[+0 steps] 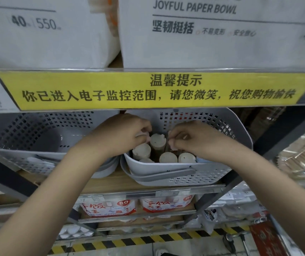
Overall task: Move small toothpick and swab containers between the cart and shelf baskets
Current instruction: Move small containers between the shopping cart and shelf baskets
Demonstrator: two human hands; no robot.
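A pale grey perforated basket stands on the shelf and holds several upright cylindrical containers with white lids. Both my hands reach into it from the front. My left hand has its fingers curled around a small pale container at the left of the tallest cylinder. My right hand pinches another small pale container just right of that cylinder. Most of each held container is hidden by my fingers. The cart is out of view.
A second grey perforated basket sits to the left on the same shelf. A yellow sign strip on the upper shelf edge overhangs both baskets. Paper bowl packs stand above; packaged goods fill the lower shelf.
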